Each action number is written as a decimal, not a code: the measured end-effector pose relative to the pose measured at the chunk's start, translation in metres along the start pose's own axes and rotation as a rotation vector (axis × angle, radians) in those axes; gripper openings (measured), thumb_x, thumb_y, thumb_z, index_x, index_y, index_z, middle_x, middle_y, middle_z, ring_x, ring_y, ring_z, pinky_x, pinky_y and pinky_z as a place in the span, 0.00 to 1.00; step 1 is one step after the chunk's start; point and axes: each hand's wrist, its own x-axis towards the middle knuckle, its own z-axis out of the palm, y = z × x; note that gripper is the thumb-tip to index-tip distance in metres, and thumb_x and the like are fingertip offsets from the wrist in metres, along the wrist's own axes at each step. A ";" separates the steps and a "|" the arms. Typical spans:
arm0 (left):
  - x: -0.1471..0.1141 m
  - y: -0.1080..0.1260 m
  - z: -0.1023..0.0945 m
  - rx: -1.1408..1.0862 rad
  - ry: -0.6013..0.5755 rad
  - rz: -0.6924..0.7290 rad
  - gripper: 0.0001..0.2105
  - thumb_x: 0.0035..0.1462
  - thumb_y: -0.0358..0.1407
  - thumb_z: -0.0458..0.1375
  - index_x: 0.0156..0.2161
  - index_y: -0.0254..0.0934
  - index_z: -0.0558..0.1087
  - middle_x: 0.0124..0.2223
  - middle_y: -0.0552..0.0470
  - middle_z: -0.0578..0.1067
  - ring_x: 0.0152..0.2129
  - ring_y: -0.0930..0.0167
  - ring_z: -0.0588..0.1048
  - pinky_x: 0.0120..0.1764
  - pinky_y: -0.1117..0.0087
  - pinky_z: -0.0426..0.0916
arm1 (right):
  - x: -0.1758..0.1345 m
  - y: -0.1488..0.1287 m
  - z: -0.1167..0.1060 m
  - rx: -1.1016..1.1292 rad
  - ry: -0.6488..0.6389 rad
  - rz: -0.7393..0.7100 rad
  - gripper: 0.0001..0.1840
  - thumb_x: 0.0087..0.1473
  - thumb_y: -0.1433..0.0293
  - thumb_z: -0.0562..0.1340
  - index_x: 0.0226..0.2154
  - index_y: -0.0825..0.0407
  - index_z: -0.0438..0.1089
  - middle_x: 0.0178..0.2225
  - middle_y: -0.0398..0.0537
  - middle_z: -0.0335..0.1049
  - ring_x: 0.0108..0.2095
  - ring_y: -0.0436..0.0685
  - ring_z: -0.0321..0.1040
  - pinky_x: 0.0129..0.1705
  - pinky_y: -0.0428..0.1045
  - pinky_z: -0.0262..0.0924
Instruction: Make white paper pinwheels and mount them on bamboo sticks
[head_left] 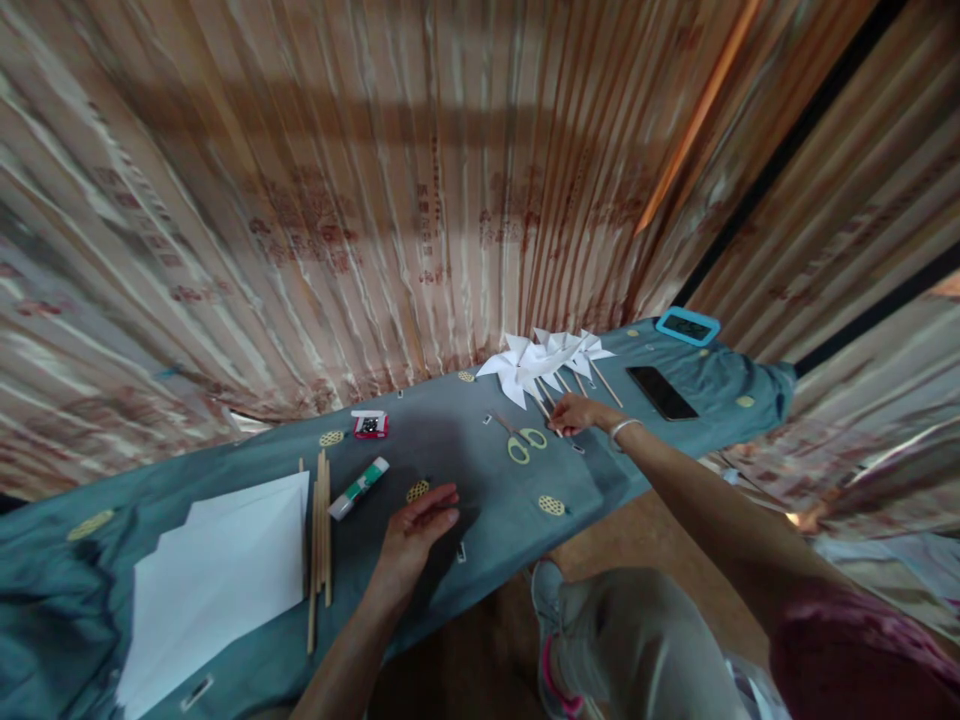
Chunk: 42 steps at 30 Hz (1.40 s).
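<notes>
My right hand (574,413) pinches the lower end of a wooden stick that belongs to a white paper pinwheel (517,370). Several such pinwheels lie overlapped at the table's back edge, their sticks pointing toward me. Just left of that hand are scissors (517,434) with pale green handles. My left hand (418,528) is held over the near side of the table, fingers stretched out and nothing in them. Closest to it is a green and white glue stick (360,488), lying at a slant. A small red and white box (370,425) sits farther back.
Sheets of white paper (225,560) and several loose wooden sticks (322,530) lie at the left. To the right are a black phone (662,392) and a blue-framed device (688,326). A teal cloth (495,550) covers the narrow table; curtains (390,220) hang behind.
</notes>
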 end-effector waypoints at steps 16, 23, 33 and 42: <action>-0.003 0.003 0.001 -0.055 -0.002 -0.013 0.21 0.32 0.39 0.71 0.37 0.36 0.81 0.39 0.43 0.81 0.42 0.60 0.77 0.50 0.60 0.67 | 0.006 -0.006 -0.001 -0.187 0.039 0.019 0.17 0.46 0.67 0.67 0.13 0.56 0.67 0.13 0.46 0.66 0.17 0.49 0.63 0.23 0.44 0.62; -0.006 0.006 -0.002 -0.055 -0.001 -0.029 0.22 0.32 0.39 0.71 0.38 0.35 0.80 0.40 0.44 0.81 0.42 0.60 0.77 0.51 0.59 0.67 | 0.001 -0.011 0.000 -0.319 0.100 0.037 0.16 0.52 0.68 0.63 0.16 0.57 0.70 0.20 0.50 0.72 0.22 0.53 0.70 0.28 0.46 0.63; -0.008 -0.018 -0.009 -0.004 -0.032 0.093 0.17 0.37 0.36 0.67 0.37 0.35 0.80 0.37 0.45 0.81 0.35 0.64 0.78 0.43 0.64 0.71 | -0.058 -0.038 0.040 -0.530 0.344 -0.212 0.11 0.57 0.70 0.58 0.33 0.57 0.75 0.35 0.59 0.76 0.38 0.62 0.72 0.37 0.50 0.59; -0.027 -0.019 -0.053 0.143 0.175 0.220 0.08 0.44 0.37 0.62 0.30 0.35 0.80 0.27 0.50 0.79 0.24 0.69 0.75 0.31 0.69 0.71 | -0.095 -0.104 0.190 -0.090 0.278 -0.660 0.13 0.59 0.67 0.56 0.34 0.51 0.75 0.32 0.46 0.78 0.32 0.56 0.75 0.33 0.46 0.60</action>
